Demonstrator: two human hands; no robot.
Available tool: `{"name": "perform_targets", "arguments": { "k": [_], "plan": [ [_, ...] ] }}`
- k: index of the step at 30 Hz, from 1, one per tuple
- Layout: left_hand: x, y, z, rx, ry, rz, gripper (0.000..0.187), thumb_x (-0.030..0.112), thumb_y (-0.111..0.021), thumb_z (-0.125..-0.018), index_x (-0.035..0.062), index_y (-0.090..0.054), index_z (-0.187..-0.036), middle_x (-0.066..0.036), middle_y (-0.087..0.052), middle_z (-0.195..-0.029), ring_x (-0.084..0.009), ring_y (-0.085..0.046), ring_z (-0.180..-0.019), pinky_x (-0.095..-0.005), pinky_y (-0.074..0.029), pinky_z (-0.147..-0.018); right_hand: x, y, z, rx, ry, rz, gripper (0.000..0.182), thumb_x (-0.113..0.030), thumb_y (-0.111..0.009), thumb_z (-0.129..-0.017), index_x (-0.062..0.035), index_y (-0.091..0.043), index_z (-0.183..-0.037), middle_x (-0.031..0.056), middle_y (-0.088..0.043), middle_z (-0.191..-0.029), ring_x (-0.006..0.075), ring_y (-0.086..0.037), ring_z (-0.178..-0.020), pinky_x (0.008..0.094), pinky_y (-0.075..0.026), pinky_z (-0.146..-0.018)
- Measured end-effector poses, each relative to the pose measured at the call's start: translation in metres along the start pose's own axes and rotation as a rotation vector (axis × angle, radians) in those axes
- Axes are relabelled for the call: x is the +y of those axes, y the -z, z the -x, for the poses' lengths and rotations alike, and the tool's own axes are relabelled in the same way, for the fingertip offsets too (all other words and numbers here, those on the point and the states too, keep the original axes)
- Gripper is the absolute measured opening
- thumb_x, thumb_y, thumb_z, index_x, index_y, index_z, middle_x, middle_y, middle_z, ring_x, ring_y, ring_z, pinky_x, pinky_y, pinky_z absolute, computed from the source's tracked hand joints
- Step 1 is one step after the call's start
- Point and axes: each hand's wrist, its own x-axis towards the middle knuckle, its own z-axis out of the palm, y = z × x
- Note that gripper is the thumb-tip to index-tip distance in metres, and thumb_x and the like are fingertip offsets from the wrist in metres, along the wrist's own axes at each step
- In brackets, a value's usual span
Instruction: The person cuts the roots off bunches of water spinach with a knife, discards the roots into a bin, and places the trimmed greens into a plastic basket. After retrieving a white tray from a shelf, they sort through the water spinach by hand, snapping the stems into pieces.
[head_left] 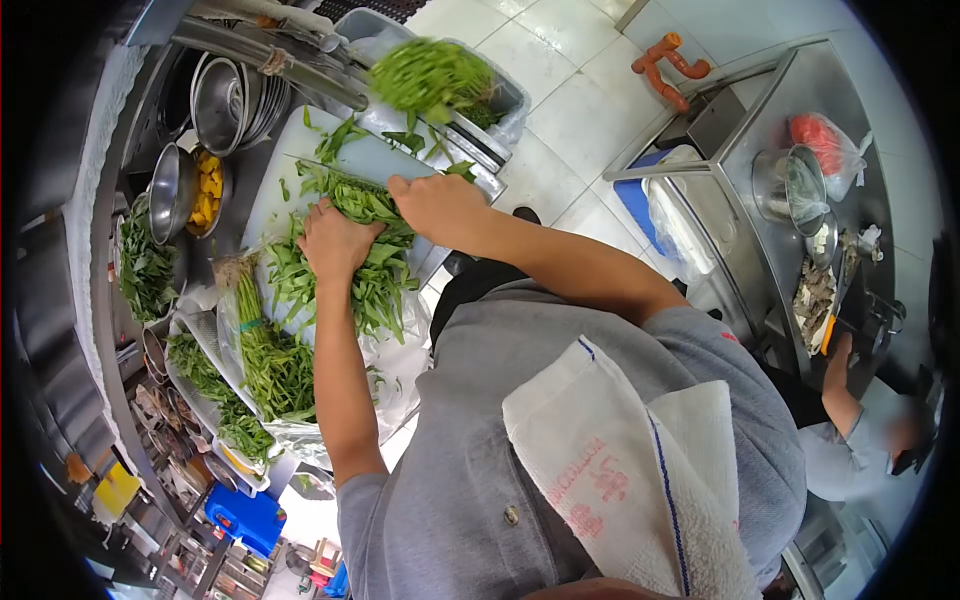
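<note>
A bunch of long-leaved greens [350, 275], resembling water spinach, lies across a white cutting board [262, 205]. My left hand [338, 240] presses down on it, fingers curled over the leaves and stems. Close by on the right, my right hand [430, 205] is closed around a knife [345, 174], whose handle is hidden in my fist. Its long blade reaches left across the greens. Cut leaves [340, 140] are scattered on the board beyond the blade. More greens [430, 78], blurred, appear over a grey bin [512, 100] past the board's far edge.
Left of the board stand metal bowls [218, 105], yellow pieces [207, 190] in a bowl, and a tied bunch of greens [255, 310]. Baskets of greens [215, 385] sit nearer. At far right, another person [850, 430] works at a steel counter [765, 110].
</note>
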Motion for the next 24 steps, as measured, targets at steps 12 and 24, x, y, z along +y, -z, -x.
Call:
{"name": "perform_targets", "arguments": {
  "k": [12, 24],
  "plan": [
    [-0.012, -0.014, 0.01, 0.172, -0.053, 0.118, 0.081, 0.038, -0.084, -0.058, 0.0002, -0.055, -0.124, -0.02, -0.059, -0.123, -0.0367, -0.055, -0.116, -0.0497, -0.04, -0.101, 0.077, 0.005, 0.067, -0.167, -0.102, -0.572, 0.016, -0.019, -0.049, -0.093, -0.0052, -0.051, -0.101, 0.0195, -0.06, -0.068, 0.0309, -0.065, -0.06, 0.045, -0.051, -0.054],
    [-0.034, -0.02, 0.011, 0.2, -0.152, 0.269, 0.089, 0.036, -0.086, -0.054, -0.0017, -0.05, -0.127, -0.02, -0.059, -0.121, -0.0356, -0.053, -0.117, -0.0461, -0.038, -0.103, 0.079, 0.003, 0.091, -0.583, -0.431, -1.142, 0.016, -0.019, -0.044, -0.096, -0.005, -0.051, -0.096, 0.0028, -0.046, -0.063, 0.0124, -0.045, -0.042, 0.0281, -0.039, -0.035]
  ]
}}
